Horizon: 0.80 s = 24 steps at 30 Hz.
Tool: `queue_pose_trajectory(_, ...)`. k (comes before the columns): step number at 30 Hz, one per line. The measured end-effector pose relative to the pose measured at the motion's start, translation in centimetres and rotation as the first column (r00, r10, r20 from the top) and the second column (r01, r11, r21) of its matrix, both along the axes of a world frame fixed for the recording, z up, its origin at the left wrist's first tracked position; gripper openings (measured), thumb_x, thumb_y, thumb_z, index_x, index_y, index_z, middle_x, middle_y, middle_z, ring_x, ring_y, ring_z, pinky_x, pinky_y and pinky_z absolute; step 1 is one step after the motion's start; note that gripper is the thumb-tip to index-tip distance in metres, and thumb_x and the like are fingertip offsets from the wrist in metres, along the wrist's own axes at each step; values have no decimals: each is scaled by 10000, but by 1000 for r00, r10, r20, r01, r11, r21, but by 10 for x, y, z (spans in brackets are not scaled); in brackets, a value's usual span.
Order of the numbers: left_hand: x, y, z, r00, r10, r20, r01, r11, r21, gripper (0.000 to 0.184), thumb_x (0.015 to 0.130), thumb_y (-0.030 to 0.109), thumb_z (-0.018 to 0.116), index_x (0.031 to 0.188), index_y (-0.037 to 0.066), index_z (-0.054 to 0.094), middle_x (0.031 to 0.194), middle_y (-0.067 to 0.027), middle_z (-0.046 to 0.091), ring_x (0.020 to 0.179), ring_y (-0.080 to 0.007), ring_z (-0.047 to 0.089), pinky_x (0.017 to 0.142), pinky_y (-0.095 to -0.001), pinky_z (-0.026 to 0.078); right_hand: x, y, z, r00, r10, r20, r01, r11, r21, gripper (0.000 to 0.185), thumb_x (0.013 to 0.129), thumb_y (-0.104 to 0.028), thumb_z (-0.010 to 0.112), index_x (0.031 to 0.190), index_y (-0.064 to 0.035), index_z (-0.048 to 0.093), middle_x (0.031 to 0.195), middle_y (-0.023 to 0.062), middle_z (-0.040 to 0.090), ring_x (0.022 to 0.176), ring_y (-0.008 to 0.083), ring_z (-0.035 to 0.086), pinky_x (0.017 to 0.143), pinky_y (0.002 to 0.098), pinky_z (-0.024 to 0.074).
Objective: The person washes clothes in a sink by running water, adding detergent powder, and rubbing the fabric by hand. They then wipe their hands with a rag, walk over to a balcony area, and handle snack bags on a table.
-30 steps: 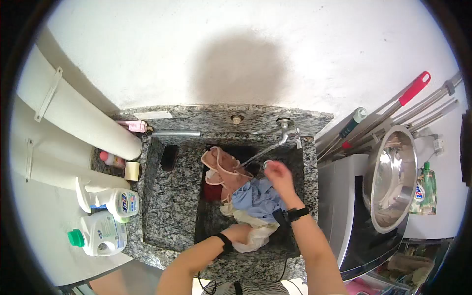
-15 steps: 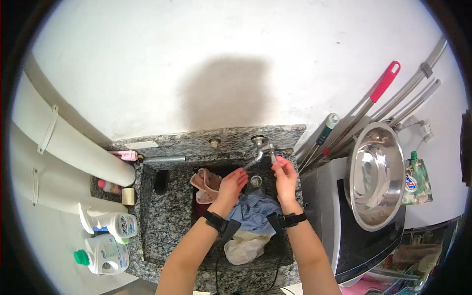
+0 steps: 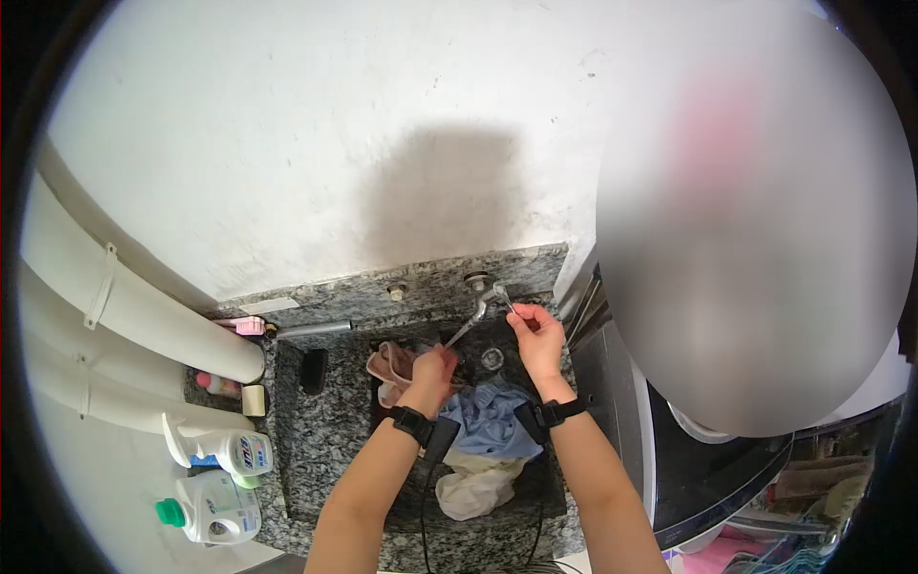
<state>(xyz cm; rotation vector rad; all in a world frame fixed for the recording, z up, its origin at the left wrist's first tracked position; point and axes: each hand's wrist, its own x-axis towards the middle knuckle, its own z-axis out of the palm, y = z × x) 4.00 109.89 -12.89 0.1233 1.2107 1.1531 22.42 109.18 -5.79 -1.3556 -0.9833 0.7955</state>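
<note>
My right hand (image 3: 538,337) pinches the lever handle (image 3: 503,293) of the faucet between thumb and fingers. My left hand (image 3: 434,369) is at the lower end of the faucet's metal spout (image 3: 468,326), beside a pink cloth item (image 3: 390,363); its fingers are blurred and partly hidden. Below and between my wrists, a crumpled blue garment (image 3: 492,421) lies in the granite sink (image 3: 330,450). A white cloth (image 3: 476,490) is bunched in front of it. Both my wrists wear black straps with small black devices.
On the left stand a spray bottle (image 3: 241,452) and a detergent jug with a green cap (image 3: 218,509). A soap bar (image 3: 253,401) and a black dish (image 3: 313,371) sit nearby. Thick white pipes (image 3: 143,306) run along the left wall. A large blurred patch covers the upper right.
My left hand has drawn left and down to the spout's end, its earlier extended fingers less visible. My right hand stays at the lever. The view has shifted, and the right side is now blurred.
</note>
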Motion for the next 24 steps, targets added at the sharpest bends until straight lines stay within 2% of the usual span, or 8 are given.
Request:
queue_pose_trajectory(6, -5, -4, 18, 999, 27, -29, -28, 998, -55, 145, 918, 143, 489, 858, 13, 513, 829, -65, 493, 756, -185, 485, 784, -310, 482, -1, -1, -4, 1000, -14, -9, 14, 1000, 4, 167, 775, -14, 658, 940, -1, 635, 772, 18, 628, 667, 71, 558, 625, 212, 451)
queue_pose_trajectory(9, -47, 20, -95, 999, -22, -44, 23, 1000, 15, 126, 890, 28, 380, 898, 17, 505, 916, -94, 505, 814, -233, 505, 791, -375, 487, -10, -17, -8, 999, -51, -6, 52, 998, 26, 246, 773, -13, 655, 1012, 3, 599, 825, 38, 619, 687, 82, 560, 617, 223, 457)
queue_pose_trajectory(11, -26, 3, -28, 998, -30, -60, 28, 999, -23, 121, 908, 87, 416, 909, 24, 520, 878, -76, 499, 796, -204, 496, 769, -334, 474, -17, -36, -12, 995, -95, 17, 94, 995, 46, 291, 778, -17, 654, 1057, 6, 575, 870, 42, 612, 721, 82, 560, 630, 226, 459)
queue_pose_trajectory(12, -18, -6, -2, 996, -37, -77, 32, 997, -67, 140, 926, 145, 452, 921, 31, 534, 840, -59, 493, 777, -175, 487, 747, -292, 461, -21, -48, -16, 995, -52, -89, 52, 999, -2, 318, 779, -23, 658, 1080, 3, 558, 902, 40, 601, 754, 83, 556, 656, 228, 458)
queue_pose_trajectory(16, -24, -11, 7, 996, -49, -70, 43, 995, -85, 153, 930, 167, 445, 925, 42, 532, 847, -62, 489, 754, -178, 484, 714, -316, 462, -36, -98, -43, 925, 66, -373, -89, 995, -45, 286, 822, -108, 644, 1084, -24, 567, 924, 25, 590, 798, 89, 536, 743, 235, 449)
queue_pose_trajectory(19, -32, -15, 9, 991, -131, 9, 131, 989, -70, 160, 927, 197, 459, 863, 64, 521, 787, -45, 487, 691, -167, 477, 612, -315, 452, -34, -144, -13, 916, 108, -386, -214, 946, -245, 217, 849, -158, 624, 1018, -25, 603, 912, 11, 607, 831, 104, 551, 770, 239, 440)
queue_pose_trajectory(21, -31, -33, 38, 964, -243, -105, 242, 970, -21, 166, 915, 225, 470, 821, 94, 508, 716, -12, 478, 645, -160, 466, 536, -293, 406, -34, -174, -2, 907, 121, -404, -228, 946, -228, 200, 858, -167, 612, 994, -21, 615, 899, 7, 614, 838, 103, 554, 777, 242, 436)
queue_pose_trajectory(24, -39, -55, 55, 905, -425, -2, 424, 902, 87, 223, 865, 331, 539, 897, 110, 551, 751, -2, 526, 687, -157, 489, 578, -257, 389, -13, -229, 6, 940, 124, -317, -222, 930, -293, 181, 873, -179, 593, 932, -14, 638, 877, 13, 633, 847, 88, 557, 791, 248, 429)
